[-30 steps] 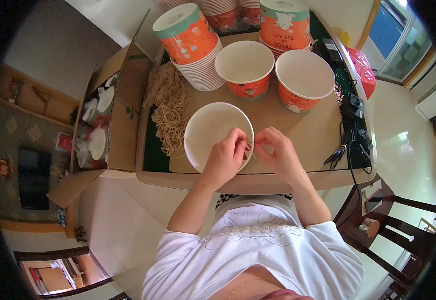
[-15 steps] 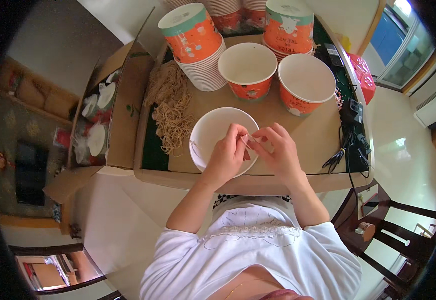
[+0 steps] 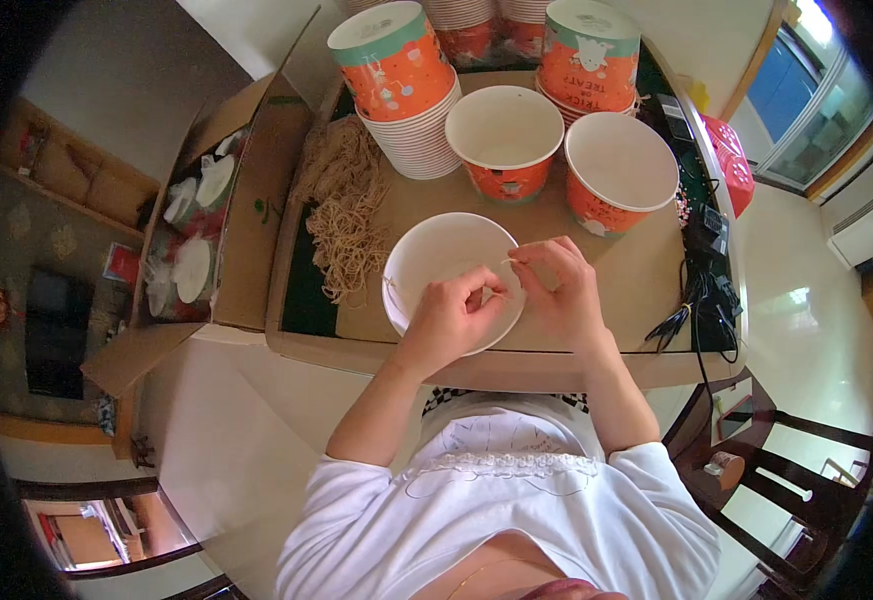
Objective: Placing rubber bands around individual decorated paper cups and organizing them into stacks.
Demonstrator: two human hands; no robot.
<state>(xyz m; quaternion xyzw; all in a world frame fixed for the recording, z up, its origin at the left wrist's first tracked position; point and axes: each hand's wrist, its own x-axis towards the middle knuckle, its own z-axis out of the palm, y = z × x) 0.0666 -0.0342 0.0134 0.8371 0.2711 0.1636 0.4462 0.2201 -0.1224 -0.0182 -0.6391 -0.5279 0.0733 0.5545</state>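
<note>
A white-lined paper bucket stands near the table's front edge, mouth up, with a bit of string at its left rim. My left hand is over its mouth, fingertips closed together; what they pinch is too small to make out. At the right rim, my right hand pinches a thin pale string whose end sticks out past the fingertips. A heap of tan strings lies on the cardboard to the left of the bucket.
Behind are two upright orange paper buckets and upside-down bucket stacks. An open cardboard box adjoins the table's left side. Black cables lie along the right edge, with a red stool beyond.
My hands have moved apart. The left has come down lower over the bucket, and the right has stayed by the right rim with the string end now showing at its fingertips.
</note>
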